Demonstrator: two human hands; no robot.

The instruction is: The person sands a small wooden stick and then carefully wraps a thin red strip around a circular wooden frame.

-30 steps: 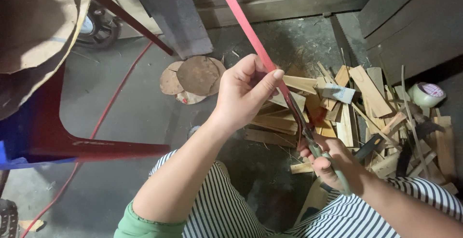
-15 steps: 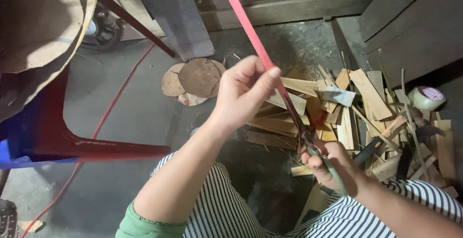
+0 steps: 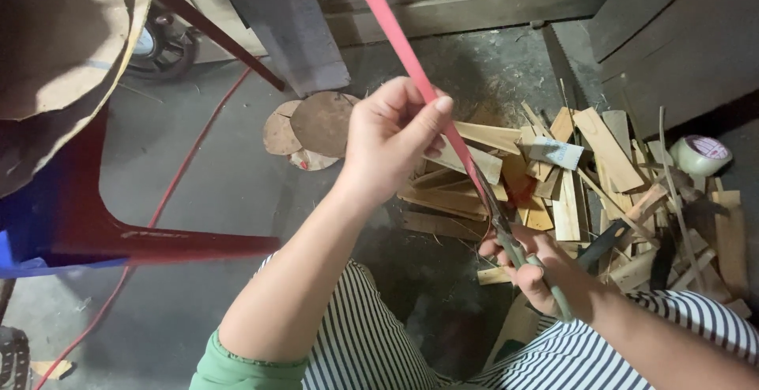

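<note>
Left hand [image 3: 391, 141] pinches one long red strip [image 3: 395, 30] between thumb and fingertips; right hand [image 3: 545, 267] grips one green-handled knife [image 3: 526, 259] against it, above the scrap-wood pile [image 3: 585, 176] and one tape roll [image 3: 701, 154]

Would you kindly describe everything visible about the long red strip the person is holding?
The red strip is long, thin, flat and matte pinkish-red; its material cannot be told. It slants from the top edge of the picture down toward the right. The left hand pinches it between thumb and fingertips partway along. Its lower end meets the knife gripped in the right hand, above a pile of wood scraps.
</note>
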